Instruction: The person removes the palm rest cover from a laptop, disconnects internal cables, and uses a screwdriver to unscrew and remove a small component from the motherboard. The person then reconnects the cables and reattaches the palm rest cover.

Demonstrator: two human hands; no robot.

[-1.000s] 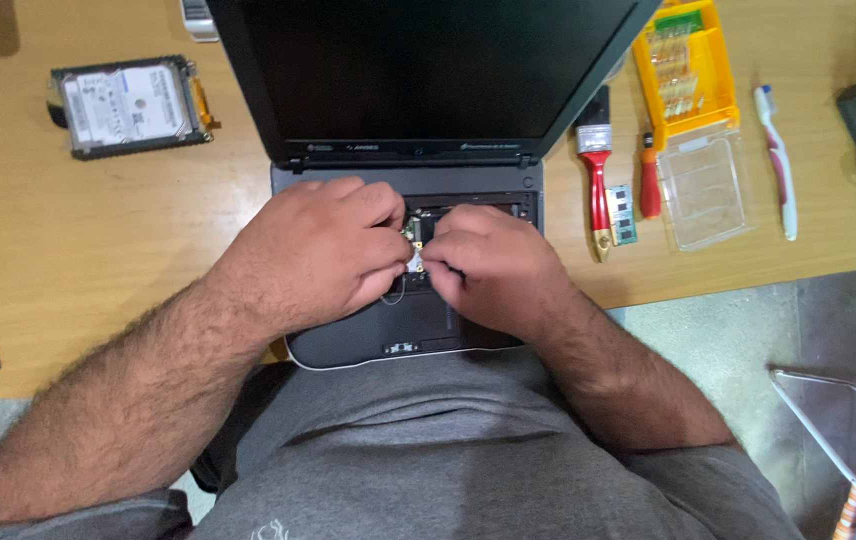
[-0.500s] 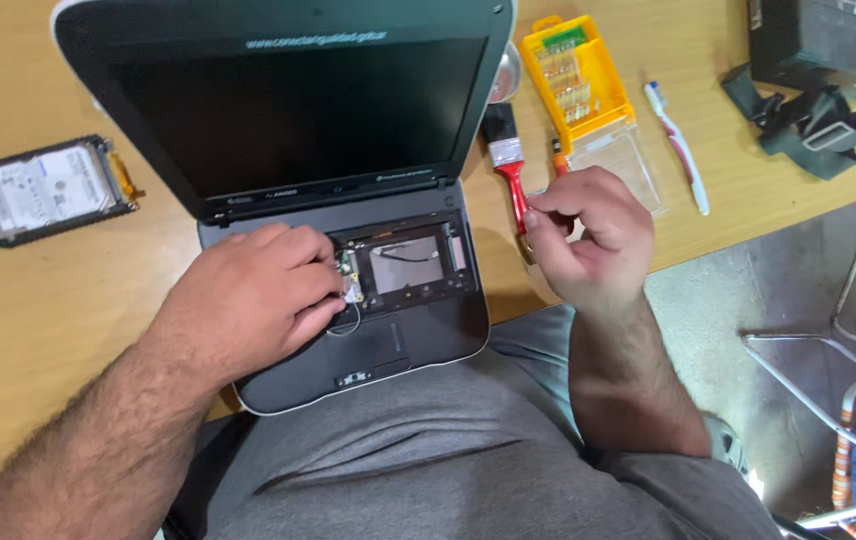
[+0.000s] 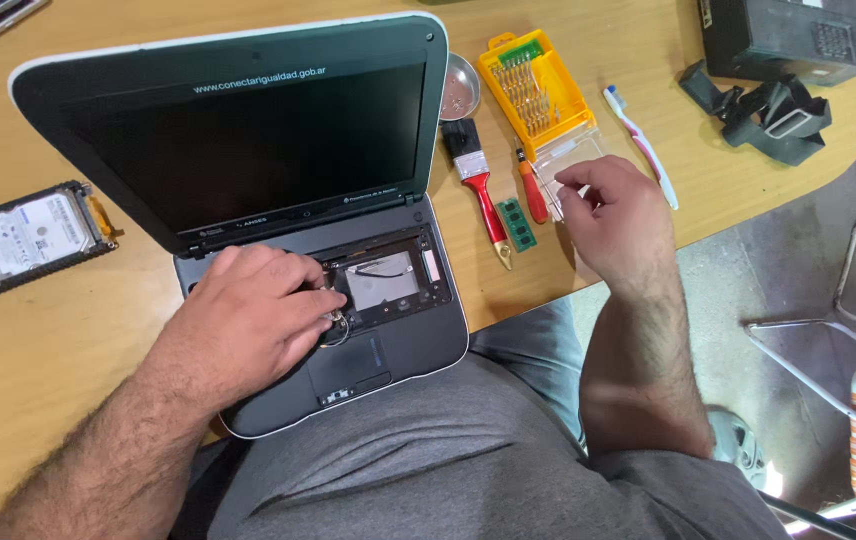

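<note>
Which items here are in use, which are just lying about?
In use:
- small dark opened laptop, left hand resting in its open bay
- clear plastic lid of yellow bit case, right hand over it

Lying about:
- silver hard drive
- red-handled brush
- white toothbrush
- black strap

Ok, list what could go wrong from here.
The left hand presses on the small grey laptop with its keyboard removed; fingers could snag the thin black cable in the bay. The right hand reaches over the clear plastic lid beside the red-handled brush; small parts may scatter.
</note>
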